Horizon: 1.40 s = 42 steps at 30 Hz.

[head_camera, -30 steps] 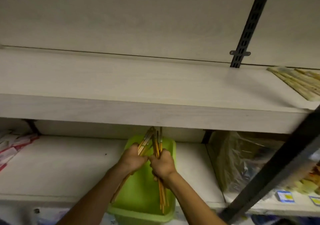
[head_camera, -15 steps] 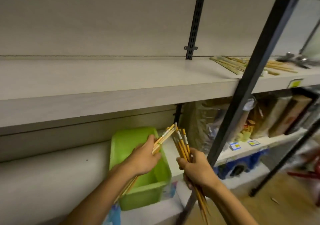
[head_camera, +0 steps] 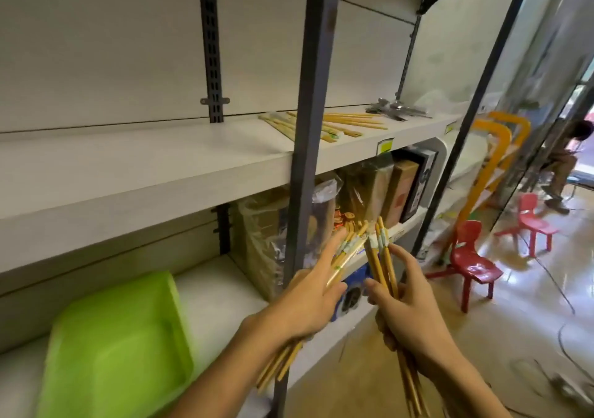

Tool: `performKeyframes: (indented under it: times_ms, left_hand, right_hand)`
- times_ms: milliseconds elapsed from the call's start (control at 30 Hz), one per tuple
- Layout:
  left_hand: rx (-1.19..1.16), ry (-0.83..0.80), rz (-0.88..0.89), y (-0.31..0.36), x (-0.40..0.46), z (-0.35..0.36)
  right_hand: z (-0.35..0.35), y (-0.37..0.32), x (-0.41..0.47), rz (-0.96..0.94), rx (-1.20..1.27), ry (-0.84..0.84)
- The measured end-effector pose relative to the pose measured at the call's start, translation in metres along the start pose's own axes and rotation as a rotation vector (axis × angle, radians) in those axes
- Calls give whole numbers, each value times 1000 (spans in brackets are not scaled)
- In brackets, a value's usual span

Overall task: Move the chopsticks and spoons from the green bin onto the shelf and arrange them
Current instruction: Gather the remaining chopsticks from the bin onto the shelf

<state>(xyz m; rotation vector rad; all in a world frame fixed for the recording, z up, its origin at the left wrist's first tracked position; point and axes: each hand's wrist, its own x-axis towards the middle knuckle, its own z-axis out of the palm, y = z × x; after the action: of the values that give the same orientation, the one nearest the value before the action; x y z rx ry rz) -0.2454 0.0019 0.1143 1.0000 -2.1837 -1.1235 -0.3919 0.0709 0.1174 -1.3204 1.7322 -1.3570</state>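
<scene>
A: Where did the shelf (head_camera: 144, 160) lie from the hands?

B: Up and ahead. The left hand (head_camera: 308, 295) and right hand (head_camera: 414, 308) hung low, in front of the dark post (head_camera: 308, 128), well below the shelf's front edge. The chopsticks already laid out (head_camera: 324, 125) sat on that shelf to the right of centre, with the spoons (head_camera: 393, 109) further right beside them.

A: And what were the hands carrying?

B: Each held its own bundle. The left one had its bundle (head_camera: 347, 253) caught between thumb and palm, the fingers stretched almost straight along it. The right one had curled fingers and thumb round its bundle (head_camera: 379, 257).

A: Which way did the sticks run?

B: Both bundles pointed up and away, tips leaning toward each other, tails trailing down past the wrists. Those on the shelf lay flat, slanted left to right.

A: Which hand was nearer the pile?

B: The right, I judged; it stood on the pile's side. The green bin (head_camera: 112, 347) was low at the left, on the lower shelf.
</scene>
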Motion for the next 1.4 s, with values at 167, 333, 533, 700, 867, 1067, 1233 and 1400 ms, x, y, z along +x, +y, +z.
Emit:
performKeyframes:
  times_ms: [167, 333, 533, 700, 867, 1067, 1233, 1400]
  left_hand:
    - [-37, 20, 138, 38, 78, 18]
    - [-31, 152, 177, 85, 163, 18]
    - [-204, 304, 135, 119, 251, 4]
    - [-458, 503, 24, 131, 311, -32]
    - [-436, 669, -94, 132, 369, -91]
    - [-314, 765, -274, 95, 416, -141]
    - [-179, 823, -338, 72, 429, -159]
    - [26, 765, -331, 65, 424, -158]
  right_hand:
    - [-56, -10, 66, -80, 18, 52]
    - [-112, -17, 151, -197, -20, 28]
    - [-150, -31, 246, -306, -44, -69]
    - [-153, -61, 319, -314, -5, -189]
    - [-123, -92, 386, -302, 122, -294]
    - [-72, -110, 463, -323, 146, -375]
    - [-34, -112, 510, -286, 169, -459]
    - [-5, -114, 533, -288, 83, -578]
